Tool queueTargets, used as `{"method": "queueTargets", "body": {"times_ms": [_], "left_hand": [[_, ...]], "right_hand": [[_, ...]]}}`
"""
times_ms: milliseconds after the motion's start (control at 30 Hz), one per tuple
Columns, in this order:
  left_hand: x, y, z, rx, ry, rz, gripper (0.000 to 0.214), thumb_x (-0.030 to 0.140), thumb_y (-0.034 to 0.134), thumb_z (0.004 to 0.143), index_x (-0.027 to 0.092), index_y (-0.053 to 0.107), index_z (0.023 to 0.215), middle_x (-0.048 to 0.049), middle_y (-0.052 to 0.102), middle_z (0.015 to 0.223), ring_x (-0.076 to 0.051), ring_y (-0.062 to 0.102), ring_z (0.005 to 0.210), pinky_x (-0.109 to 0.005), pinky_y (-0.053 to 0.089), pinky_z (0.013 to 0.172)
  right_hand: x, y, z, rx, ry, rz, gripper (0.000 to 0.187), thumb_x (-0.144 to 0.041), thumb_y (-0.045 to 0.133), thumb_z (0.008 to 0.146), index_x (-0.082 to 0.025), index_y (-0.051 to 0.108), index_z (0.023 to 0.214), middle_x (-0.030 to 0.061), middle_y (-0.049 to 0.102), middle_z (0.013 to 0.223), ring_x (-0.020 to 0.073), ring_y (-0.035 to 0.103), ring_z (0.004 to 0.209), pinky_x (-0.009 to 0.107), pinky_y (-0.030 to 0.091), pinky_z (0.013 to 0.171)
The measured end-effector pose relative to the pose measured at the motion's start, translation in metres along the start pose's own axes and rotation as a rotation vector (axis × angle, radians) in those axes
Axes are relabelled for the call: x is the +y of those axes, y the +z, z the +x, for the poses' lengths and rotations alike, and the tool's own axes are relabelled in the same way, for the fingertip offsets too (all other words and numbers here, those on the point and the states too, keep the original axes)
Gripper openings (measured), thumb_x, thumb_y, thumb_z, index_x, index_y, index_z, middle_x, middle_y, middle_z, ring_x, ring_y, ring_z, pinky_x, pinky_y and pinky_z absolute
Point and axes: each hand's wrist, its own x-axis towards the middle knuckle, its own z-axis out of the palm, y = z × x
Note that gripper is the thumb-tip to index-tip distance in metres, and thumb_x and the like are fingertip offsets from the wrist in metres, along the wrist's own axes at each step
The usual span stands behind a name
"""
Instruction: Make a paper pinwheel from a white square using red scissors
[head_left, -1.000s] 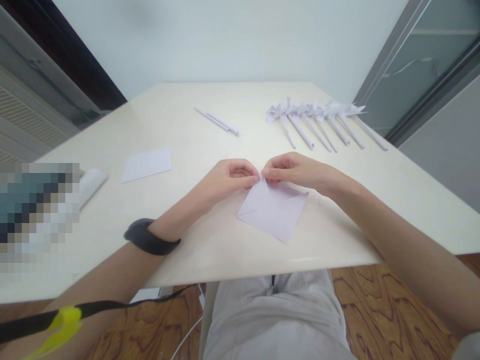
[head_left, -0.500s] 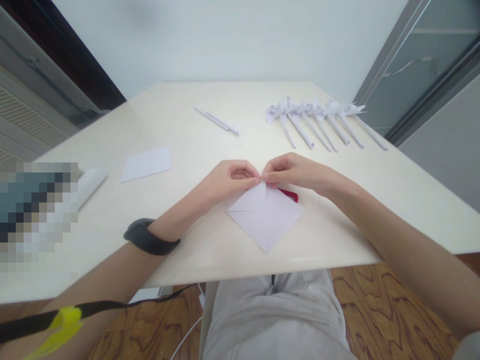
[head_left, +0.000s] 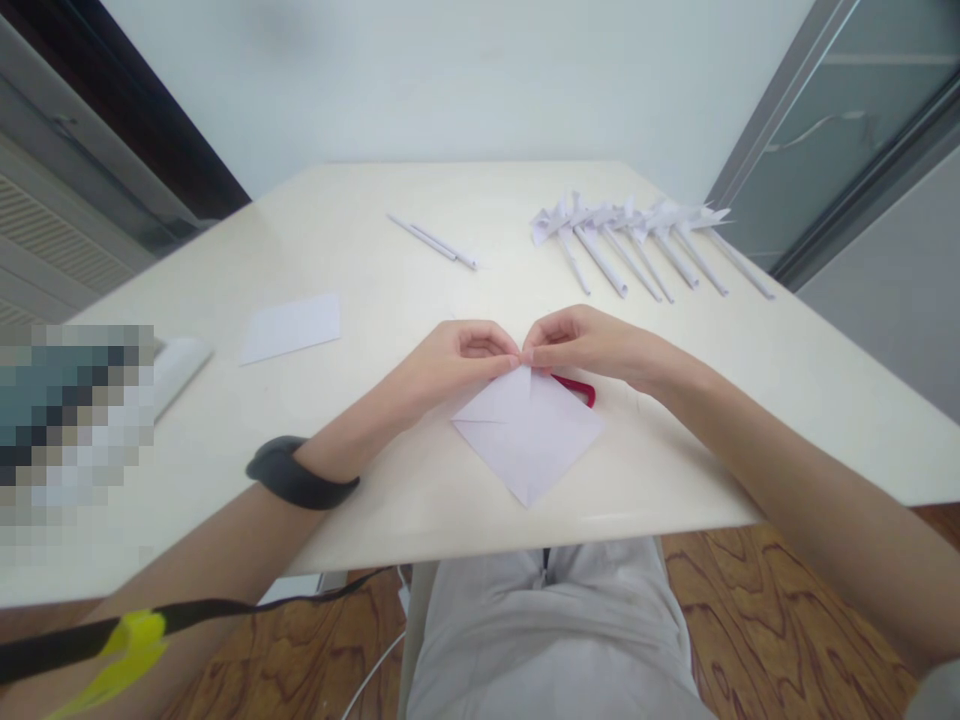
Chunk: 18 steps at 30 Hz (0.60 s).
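A square sheet of white paper [head_left: 529, 440] lies turned like a diamond near the table's front edge, with slits or creases running inward from its left and far corners. My left hand [head_left: 480, 350] pinches its far corner between thumb and fingers. Close against it, my right hand [head_left: 574, 338] grips the same corner, one on each side of the slit. The fingertips almost meet. Partly under the paper and my right hand sits a red scissors handle [head_left: 585, 390]; the rest of it is hidden.
Several white paper pinwheels [head_left: 630, 225] with rolled paper sticks lie in a row at the back right. Rolled paper sticks [head_left: 435, 243] rest at the back middle. Some white paper [head_left: 292, 328] lies left on the white table [head_left: 360, 200]. A blurred-out object [head_left: 67, 420] stands at the far left.
Both hands keep their pinch at the far corner with hardly any movement. The paper's near corner has shifted very slightly left.
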Motion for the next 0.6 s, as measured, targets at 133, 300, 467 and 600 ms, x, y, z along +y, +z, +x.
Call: {"method": "queueTargets", "body": {"times_ms": [133,300,467,600], "left_hand": [[0.0000,-0.0003,0.0004,-0.012,0.001,-0.011,0.013,0.028,0.061,0.077,0.015,0.061,0.081,-0.0008,0.064,0.079,-0.012,0.059,0.076,-0.022,0.043,0.067],[-0.0013,0.0004,0.0013,-0.027,-0.001,0.009,0.016,0.031,0.062,0.077,0.016,0.061,0.082,-0.0009,0.064,0.082,-0.013,0.059,0.080,-0.023,0.043,0.070],[-0.0009,0.0012,0.0016,-0.019,0.001,0.044,0.017,0.033,0.061,0.075,0.017,0.061,0.082,-0.0017,0.065,0.082,-0.016,0.060,0.080,-0.025,0.044,0.070],[-0.0021,0.0008,0.0024,-0.022,0.004,0.041,0.017,0.033,0.061,0.076,0.017,0.061,0.082,-0.0022,0.066,0.083,-0.016,0.061,0.081,-0.026,0.045,0.070]], "right_hand": [[-0.0012,0.0008,0.0000,0.027,-0.005,0.010,0.012,-0.025,0.057,0.078,-0.015,0.060,0.074,-0.0028,0.049,0.060,0.0050,0.040,0.044,0.021,0.028,0.039],[-0.0043,0.0020,-0.0003,0.078,-0.012,-0.021,0.014,-0.026,0.056,0.079,-0.014,0.059,0.072,-0.0030,0.049,0.059,0.0043,0.039,0.043,0.021,0.029,0.040],[-0.0044,0.0035,0.0000,0.095,-0.027,-0.040,0.014,-0.026,0.056,0.079,-0.014,0.059,0.074,-0.0028,0.049,0.060,0.0042,0.038,0.043,0.021,0.028,0.040],[-0.0047,0.0035,-0.0006,0.115,-0.044,-0.055,0.014,-0.026,0.057,0.078,-0.013,0.059,0.073,-0.0011,0.052,0.064,0.0050,0.042,0.049,0.020,0.030,0.044]]}}
